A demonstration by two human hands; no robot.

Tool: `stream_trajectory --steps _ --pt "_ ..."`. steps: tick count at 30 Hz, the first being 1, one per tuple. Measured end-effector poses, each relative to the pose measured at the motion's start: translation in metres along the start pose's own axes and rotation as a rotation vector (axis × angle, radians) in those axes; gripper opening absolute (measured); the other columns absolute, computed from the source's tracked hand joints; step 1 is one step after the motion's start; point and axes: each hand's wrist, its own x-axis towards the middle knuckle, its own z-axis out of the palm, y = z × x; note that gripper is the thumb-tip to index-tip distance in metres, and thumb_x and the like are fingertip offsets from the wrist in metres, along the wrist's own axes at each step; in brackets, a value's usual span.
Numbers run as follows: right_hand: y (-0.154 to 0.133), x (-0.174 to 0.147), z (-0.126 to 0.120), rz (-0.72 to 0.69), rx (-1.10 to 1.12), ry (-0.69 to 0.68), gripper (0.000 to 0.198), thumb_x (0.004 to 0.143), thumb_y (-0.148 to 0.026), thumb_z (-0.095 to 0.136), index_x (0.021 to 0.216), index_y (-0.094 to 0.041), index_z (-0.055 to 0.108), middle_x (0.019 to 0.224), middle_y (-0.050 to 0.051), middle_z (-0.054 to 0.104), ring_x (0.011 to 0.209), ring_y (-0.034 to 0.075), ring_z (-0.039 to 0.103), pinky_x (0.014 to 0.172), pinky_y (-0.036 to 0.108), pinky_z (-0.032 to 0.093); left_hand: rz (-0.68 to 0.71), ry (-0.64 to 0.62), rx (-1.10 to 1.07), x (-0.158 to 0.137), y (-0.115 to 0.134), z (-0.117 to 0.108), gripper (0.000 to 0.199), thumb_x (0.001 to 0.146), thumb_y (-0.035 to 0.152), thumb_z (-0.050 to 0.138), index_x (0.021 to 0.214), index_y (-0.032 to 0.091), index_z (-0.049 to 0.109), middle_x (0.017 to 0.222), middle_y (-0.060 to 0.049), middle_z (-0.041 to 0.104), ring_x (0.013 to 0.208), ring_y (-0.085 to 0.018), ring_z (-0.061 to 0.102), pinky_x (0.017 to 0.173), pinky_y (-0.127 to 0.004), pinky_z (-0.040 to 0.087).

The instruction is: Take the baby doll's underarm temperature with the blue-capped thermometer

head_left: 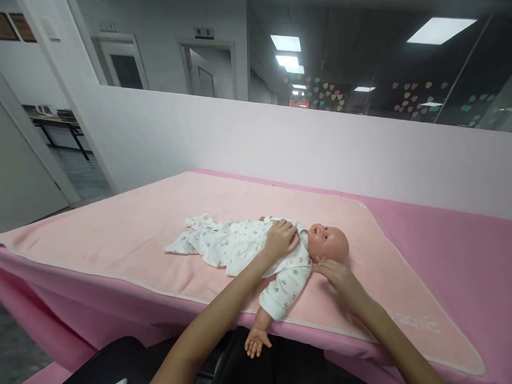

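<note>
A baby doll (pixel 328 243) lies on its back with its head to the right. It wears a white printed top (pixel 288 287) and white printed pants (pixel 211 241). On the doll's chest, just below the collar, rests my left hand (pixel 281 238), its fingers curled against the top's fabric. My right hand (pixel 339 280) is beside the doll's neck, under its ear, with the fingers pressed together at the collar's edge. What those fingertips pinch is hidden. One doll arm (pixel 259 331) hangs over the near edge of the table, palm up.
A peach blanket (pixel 135 226) with a pale border lies over a pink cloth (pixel 460 263) that covers the table. Behind it stands a low white wall (pixel 325 150) with glass above. A black chair (pixel 117 361) is at the near left, below the edge.
</note>
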Motion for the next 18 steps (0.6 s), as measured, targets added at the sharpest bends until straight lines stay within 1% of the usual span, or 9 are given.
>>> stream_trajectory --steps 1,2,4,6,8,10,12,15,18 --pt "-0.004 0.013 0.002 -0.023 0.030 -0.007 0.022 0.088 -0.022 0.043 0.104 -0.024 0.057 0.105 0.004 0.059 0.092 0.014 0.056 0.081 0.032 0.048 -0.060 -0.013 -0.042 -0.002 -0.001 0.001 0.013 0.078 0.018 0.046 0.073 0.017 0.058 0.074 -0.005 0.058 0.075 -0.018 0.048 0.070 -0.033 0.037" --pt "-0.009 0.027 0.006 -0.035 0.078 -0.005 0.028 0.086 -0.013 0.040 0.103 -0.024 0.059 0.101 0.003 0.060 0.092 0.015 0.056 0.082 0.031 0.048 -0.099 -0.031 -0.081 -0.004 -0.003 0.002 0.012 0.076 0.017 0.046 0.075 0.017 0.059 0.076 -0.005 0.059 0.077 -0.019 0.048 0.072 -0.034 0.038" --pt "-0.019 0.057 0.019 -0.004 0.211 0.052 0.045 0.077 -0.001 0.033 0.106 -0.023 0.059 0.099 0.004 0.062 0.095 0.016 0.056 0.085 0.032 0.047 -0.128 -0.066 -0.136 -0.009 -0.006 0.003 0.012 0.075 0.017 0.047 0.076 0.017 0.059 0.079 -0.005 0.059 0.079 -0.019 0.049 0.073 -0.034 0.039" --pt "-0.028 0.083 0.037 0.144 0.284 0.187 0.049 0.072 -0.001 0.032 0.110 -0.021 0.056 0.110 0.005 0.057 0.103 0.017 0.052 0.090 0.032 0.044 -0.129 -0.098 -0.173 -0.013 -0.009 0.003 0.012 0.075 0.018 0.047 0.077 0.017 0.059 0.081 -0.006 0.059 0.080 -0.020 0.049 0.072 -0.034 0.040" --pt "-0.033 0.098 0.055 0.261 0.320 0.300 0.047 0.071 -0.002 0.033 0.110 -0.019 0.056 0.112 0.007 0.056 0.104 0.018 0.051 0.091 0.032 0.043 -0.118 -0.120 -0.200 -0.014 -0.011 0.005 0.013 0.075 0.017 0.046 0.079 0.016 0.059 0.084 -0.007 0.059 0.081 -0.020 0.050 0.072 -0.034 0.040" --pt "-0.033 0.101 0.069 0.310 0.337 0.356 0.044 0.073 -0.003 0.033 0.108 -0.017 0.055 0.108 0.008 0.057 0.100 0.019 0.052 0.089 0.033 0.044 -0.095 -0.135 -0.216 -0.015 -0.013 0.006 0.014 0.075 0.015 0.046 0.082 0.016 0.058 0.084 -0.007 0.058 0.079 -0.020 0.050 0.072 -0.034 0.041" --pt "-0.031 0.097 0.077 0.317 0.345 0.374 0.040 0.075 -0.005 0.032 0.105 -0.018 0.055 0.103 0.008 0.057 0.098 0.018 0.053 0.088 0.034 0.044 -0.083 -0.123 -0.212 -0.015 -0.014 0.008 0.012 0.075 0.015 0.046 0.081 0.016 0.056 0.080 -0.007 0.058 0.077 -0.019 0.050 0.070 -0.033 0.041" --pt "-0.026 0.089 0.081 0.309 0.367 0.414 0.034 0.079 -0.009 0.033 0.104 -0.018 0.054 0.103 0.008 0.057 0.098 0.018 0.051 0.090 0.035 0.043 -0.069 -0.085 -0.187 -0.015 -0.013 0.008 0.008 0.077 0.018 0.046 0.079 0.016 0.053 0.077 -0.007 0.056 0.075 -0.020 0.049 0.068 -0.033 0.040" --pt "-0.024 0.085 0.083 0.316 0.395 0.460 0.033 0.081 -0.011 0.033 0.106 -0.017 0.052 0.105 0.009 0.057 0.099 0.018 0.051 0.090 0.035 0.042 -0.049 -0.068 -0.185 -0.015 -0.011 0.005 0.007 0.077 0.019 0.045 0.078 0.017 0.051 0.078 -0.006 0.056 0.075 -0.020 0.048 0.067 -0.033 0.039"
